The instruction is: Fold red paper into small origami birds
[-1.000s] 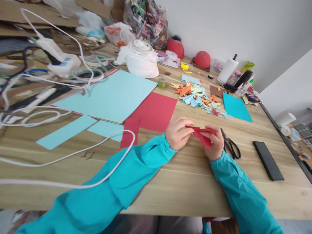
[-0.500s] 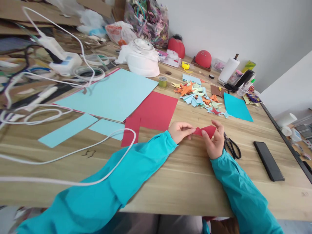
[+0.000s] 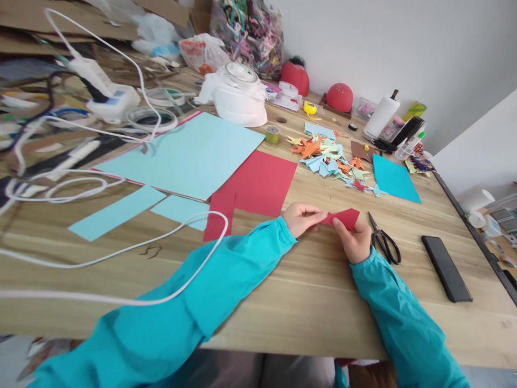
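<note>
A small folded piece of red paper (image 3: 348, 217) is held between my two hands above the wooden table. My left hand (image 3: 304, 219) pinches its narrow left end between thumb and fingers. My right hand (image 3: 354, 237) grips the wider right part, thumb on the near face and fingers behind, mostly hidden. Black scissors (image 3: 385, 242) lie just right of my right hand. Beyond my hands is a pile of small folded paper pieces (image 3: 329, 161) in orange, light blue, pale green and red.
Large light blue sheets (image 3: 181, 153) and red paper (image 3: 264, 180) lie to the left, with cut strips (image 3: 117, 212) nearby. A white cable (image 3: 161, 302) crosses over my left sleeve. A black phone (image 3: 446, 268) lies right; a turquoise sheet (image 3: 396, 178) lies beyond it.
The fingers of my right hand have gone from raised to tucked behind the red paper, whose wide end now shows more fully. My left hand keeps its pinch.
</note>
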A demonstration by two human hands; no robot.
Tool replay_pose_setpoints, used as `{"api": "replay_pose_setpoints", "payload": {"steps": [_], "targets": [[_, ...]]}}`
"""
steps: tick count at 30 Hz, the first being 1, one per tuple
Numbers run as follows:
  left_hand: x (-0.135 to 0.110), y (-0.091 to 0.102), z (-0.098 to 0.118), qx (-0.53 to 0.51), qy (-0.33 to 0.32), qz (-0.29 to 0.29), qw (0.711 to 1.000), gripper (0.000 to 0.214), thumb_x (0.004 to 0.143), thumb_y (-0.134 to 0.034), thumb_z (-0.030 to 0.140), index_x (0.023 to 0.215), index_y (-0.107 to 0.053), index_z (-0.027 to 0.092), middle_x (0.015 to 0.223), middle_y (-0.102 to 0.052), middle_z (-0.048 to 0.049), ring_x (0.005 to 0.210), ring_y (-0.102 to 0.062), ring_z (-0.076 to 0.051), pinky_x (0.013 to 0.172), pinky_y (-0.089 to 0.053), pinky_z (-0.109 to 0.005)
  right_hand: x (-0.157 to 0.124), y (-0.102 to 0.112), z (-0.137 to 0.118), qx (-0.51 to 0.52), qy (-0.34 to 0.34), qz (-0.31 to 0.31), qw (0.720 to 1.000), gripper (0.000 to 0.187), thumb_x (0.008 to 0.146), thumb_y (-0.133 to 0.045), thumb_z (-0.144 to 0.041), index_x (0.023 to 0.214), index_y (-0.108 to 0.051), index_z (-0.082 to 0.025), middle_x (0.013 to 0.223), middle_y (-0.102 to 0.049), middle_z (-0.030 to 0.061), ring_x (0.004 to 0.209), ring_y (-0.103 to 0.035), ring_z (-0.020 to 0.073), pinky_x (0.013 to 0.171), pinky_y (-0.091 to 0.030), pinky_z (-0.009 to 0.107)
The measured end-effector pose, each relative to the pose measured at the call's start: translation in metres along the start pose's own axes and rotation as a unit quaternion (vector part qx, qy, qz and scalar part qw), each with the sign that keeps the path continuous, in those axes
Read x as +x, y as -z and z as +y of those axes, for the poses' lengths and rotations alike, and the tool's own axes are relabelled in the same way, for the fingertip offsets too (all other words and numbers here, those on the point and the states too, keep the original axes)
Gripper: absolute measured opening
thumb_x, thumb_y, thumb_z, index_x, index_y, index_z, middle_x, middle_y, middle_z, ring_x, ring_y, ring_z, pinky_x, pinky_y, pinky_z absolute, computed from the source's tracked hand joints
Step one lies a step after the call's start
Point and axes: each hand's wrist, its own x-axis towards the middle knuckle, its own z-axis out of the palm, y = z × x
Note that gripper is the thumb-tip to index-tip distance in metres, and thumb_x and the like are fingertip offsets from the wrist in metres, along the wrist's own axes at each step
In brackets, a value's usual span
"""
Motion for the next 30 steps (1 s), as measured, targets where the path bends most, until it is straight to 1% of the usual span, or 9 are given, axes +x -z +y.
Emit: {"api": "replay_pose_setpoints", "payload": {"steps": [3,6,9,12,15,18,20,25,30], "targets": [[0.0023,-0.0006,-0.0059,0.022,-0.063,0.021,0.998,0.025,0.058,-0.074,0.035,0.071,-0.07,0.014,0.075,-0.071,-0.0047,0.059,-0.062,-0.014,0.057,-0.052,-0.026,0.0019,-0.0008,-0.0026,0.014,0.007,0.011,1.0,0.011,0.078,-0.063,-0.03,0.08,-0.071,-0.023,0.08,-0.071,0.0028,0.078,-0.065,0.0198,0.076,-0.053,0.036],[0.0038,0.0,-0.0105,0.062,-0.102,0.029,0.992,0.021,0.058,-0.074,0.031,0.071,-0.07,0.015,0.074,-0.072,-0.0042,0.067,-0.065,-0.017,0.066,-0.054,-0.028,0.0023,-0.0014,-0.0045,0.007,-0.011,0.016,1.0,0.012,0.078,-0.063,-0.032,0.076,-0.071,-0.023,0.073,-0.071,0.0015,0.069,-0.065,0.0183,0.068,-0.055,0.034],[0.0033,0.0006,-0.0112,0.07,-0.083,0.019,0.994,0.017,0.063,-0.072,0.028,0.072,-0.07,0.014,0.065,-0.07,-0.003,0.058,-0.064,-0.016,0.061,-0.054,-0.027,0.0008,-0.0018,-0.0051,0.016,-0.049,0.002,0.999,0.014,0.075,-0.065,-0.034,0.076,-0.071,-0.021,0.072,-0.071,0.002,0.065,-0.064,0.0179,0.061,-0.055,0.032],[0.0021,0.0003,-0.0094,0.036,-0.034,0.011,0.999,0.015,0.065,-0.071,0.025,0.074,-0.069,0.013,0.057,-0.068,-0.0017,0.049,-0.062,-0.014,0.054,-0.054,-0.026,-0.0006,-0.0024,-0.0041,0.06,-0.116,-0.034,0.991,0.019,0.071,-0.069,-0.035,0.078,-0.07,-0.018,0.064,-0.07,0.0023,0.052,-0.062,0.0158,0.046,-0.052,0.027],[0.0008,-0.0005,-0.0076,-0.012,-0.028,-0.006,1.0,0.025,0.06,-0.074,0.022,0.083,-0.069,0.012,0.07,-0.071,-0.0044,0.056,-0.066,-0.016,0.057,-0.056,-0.028,0.0001,-0.003,-0.0013,0.123,-0.19,-0.027,0.974,0.022,0.067,-0.072,-0.036,0.075,-0.068,-0.015,0.055,-0.066,0.0009,0.039,-0.055,0.0131,0.034,-0.045,0.023],[-0.0011,-0.0015,-0.0071,-0.029,-0.072,-0.054,0.995,0.05,0.053,-0.076,0.014,0.102,-0.065,0.013,0.095,-0.071,-0.009,0.073,-0.068,-0.019,0.067,-0.057,-0.029,0.0025,-0.0038,0.0012,0.182,-0.222,0.016,0.958,0.022,0.064,-0.074,-0.034,0.072,-0.067,-0.015,0.057,-0.066,0.0008,0.039,-0.055,0.0122,0.034,-0.045,0.022],[-0.0023,-0.0023,-0.008,-0.016,-0.091,-0.067,0.993,0.056,0.053,-0.075,0.011,0.108,-0.063,0.014,0.102,-0.069,-0.0099,0.079,-0.068,-0.019,0.071,-0.057,-0.029,0.004,-0.0042,0.0017,0.208,-0.228,0.026,0.951,0.022,0.063,-0.075,-0.033,0.072,-0.066,-0.015,0.059,-0.066,0.0006,0.041,-0.055,0.0116,0.034,-0.046,0.022],[-0.0034,-0.0031,-0.0101,0.058,-0.132,-0.002,0.99,0.038,0.056,-0.076,0.02,0.093,-0.069,0.014,0.098,-0.07,-0.009,0.086,-0.067,-0.021,0.081,-0.054,-0.032,0.0046,-0.0038,0.0008,0.212,-0.218,-0.016,0.952,0.022,0.063,-0.075,-0.034,0.072,-0.067,-0.016,0.062,-0.067,0.0007,0.044,-0.056,0.0121,0.036,-0.048,0.024],[-0.0034,-0.0028,-0.0068,0.091,-0.14,0.034,0.985,0.027,0.058,-0.076,0.028,0.08,-0.071,0.014,0.079,-0.072,-0.0065,0.075,-0.067,-0.02,0.073,-0.055,-0.03,0.0046,-0.0016,0.0015,0.213,-0.189,-0.082,0.955,0.02,0.072,-0.068,-0.037,0.071,-0.069,-0.017,0.062,-0.066,0.001,0.045,-0.057,0.013,0.042,-0.048,0.026]]}}
